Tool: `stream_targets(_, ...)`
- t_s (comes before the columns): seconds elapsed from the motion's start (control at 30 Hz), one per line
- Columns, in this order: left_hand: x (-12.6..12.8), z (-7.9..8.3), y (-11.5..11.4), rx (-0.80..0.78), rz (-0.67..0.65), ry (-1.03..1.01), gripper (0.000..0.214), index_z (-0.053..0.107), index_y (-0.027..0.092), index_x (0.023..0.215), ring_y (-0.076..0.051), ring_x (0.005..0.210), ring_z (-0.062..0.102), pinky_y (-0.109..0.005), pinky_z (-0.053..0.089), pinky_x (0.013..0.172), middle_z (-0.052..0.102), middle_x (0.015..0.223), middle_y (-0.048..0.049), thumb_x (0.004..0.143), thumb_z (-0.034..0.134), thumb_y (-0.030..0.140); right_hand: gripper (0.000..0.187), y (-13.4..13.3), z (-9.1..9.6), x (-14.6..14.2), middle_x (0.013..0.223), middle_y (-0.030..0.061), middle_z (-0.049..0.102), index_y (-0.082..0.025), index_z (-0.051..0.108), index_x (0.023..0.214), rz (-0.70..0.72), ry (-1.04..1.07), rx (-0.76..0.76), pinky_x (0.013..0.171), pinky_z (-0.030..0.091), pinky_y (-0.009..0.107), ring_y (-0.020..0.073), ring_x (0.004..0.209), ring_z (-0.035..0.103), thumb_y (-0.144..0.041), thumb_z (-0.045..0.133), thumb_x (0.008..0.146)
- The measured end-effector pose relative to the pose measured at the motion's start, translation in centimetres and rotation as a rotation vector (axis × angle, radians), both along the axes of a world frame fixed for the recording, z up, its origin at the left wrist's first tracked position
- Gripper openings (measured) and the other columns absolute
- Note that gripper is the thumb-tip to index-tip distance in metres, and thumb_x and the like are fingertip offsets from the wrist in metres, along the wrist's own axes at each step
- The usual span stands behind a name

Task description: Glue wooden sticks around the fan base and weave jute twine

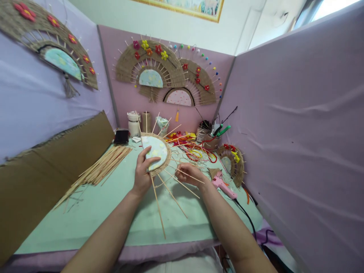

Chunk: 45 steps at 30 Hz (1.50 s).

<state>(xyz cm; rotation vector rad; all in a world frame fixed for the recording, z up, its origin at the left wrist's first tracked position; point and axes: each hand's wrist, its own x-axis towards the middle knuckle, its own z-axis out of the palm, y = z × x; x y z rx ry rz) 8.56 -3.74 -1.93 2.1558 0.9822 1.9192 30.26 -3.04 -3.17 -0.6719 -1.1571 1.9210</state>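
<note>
The half-made fan [156, 149] is held up just above the green table mat [93, 220], near the middle of the work area. Its pale blue half-disc is tipped towards the camera. A band of woven jute is seen round its curved edge, and bare bamboo sticks are fanned out from it, upward and down towards the person.

The fan is gripped by the left hand [142, 172] at its lower left edge, with the thumb laid across the blue face and the fingers tucked behind.

The right hand [187, 175] is held just beside the fan's lower right. Its fingers are bunched tightly together among the splayed sticks. Whether a stick or a thin strand is pinched cannot be made out.

A loose bundle of bamboo skewers [99, 168] is spread on the mat to the left, well apart from the hands. A pink glue gun [223, 185] is lying near the right wrist, and a small flowered fan [231, 161] is propped beyond it. Red and yellow cords [196, 151] are tangled behind the fan. Finished fans [149, 64] are pinned on the back wall.
</note>
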Motion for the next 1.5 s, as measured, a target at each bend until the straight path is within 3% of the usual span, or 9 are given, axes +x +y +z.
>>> stream_targets(0.23, 0.1, 0.1, 0.0, 0.011, -0.022, 0.007, 0.023, 0.069, 0.024, 0.098, -0.028, 0.128, 0.046, -0.047, 0.04, 0.104, 0.046, 0.138, -0.0079, 0.079, 0.071, 0.036, 0.016, 0.2, -0.6, -0.7, 0.055, -0.0011, 0.054, -0.015, 0.055, 0.063, -0.025, 0.061, -0.082, 0.046, 0.028, 0.019, 0.0069, 0.046, 0.042, -0.027, 0.064, 0.07)
stream_targets(0.5, 0.0, 0.1, 0.0, 0.016, -0.027, 0.007, 0.024, 0.069, 0.025, 0.098, -0.028, 0.127, 0.046, -0.047, 0.039, 0.105, 0.046, 0.138, -0.0068, 0.078, 0.072, 0.036, 0.024, -0.1, -0.2, -1.0, 0.044, -0.0057, 0.039, -0.018, 0.047, 0.056, -0.02, 0.112, 0.077, 0.047, 0.025, 0.022, 0.0073, 0.043, 0.031, -0.026, 0.06, 0.075)
stream_targets(0.67, 0.1, 0.1, 0.0, 0.003, -0.02, 0.012, 0.023, 0.069, 0.024, 0.098, -0.028, 0.127, 0.046, -0.047, 0.039, 0.105, 0.046, 0.138, -0.0074, 0.078, 0.071, 0.036, 0.023, -0.1, -0.1, -1.0, 0.044, -0.0066, 0.032, -0.018, 0.049, 0.057, -0.002, 0.104, 0.075, 0.047, 0.023, 0.022, 0.0082, 0.044, 0.025, -0.028, 0.059, 0.075)
stream_targets(1.5, 0.1, 0.1, 0.0, -0.004, -0.014, 0.01, 0.022, 0.069, 0.024, 0.098, -0.028, 0.127, 0.047, -0.047, 0.039, 0.105, 0.047, 0.137, -0.008, 0.079, 0.071, 0.035, 0.033, -0.4, 0.1, -1.3, 0.049, -0.0066, 0.029, -0.019, 0.039, 0.056, -0.016, 0.135, 0.085, 0.049, 0.023, 0.022, 0.0085, 0.048, 0.024, -0.029, 0.064, 0.076)
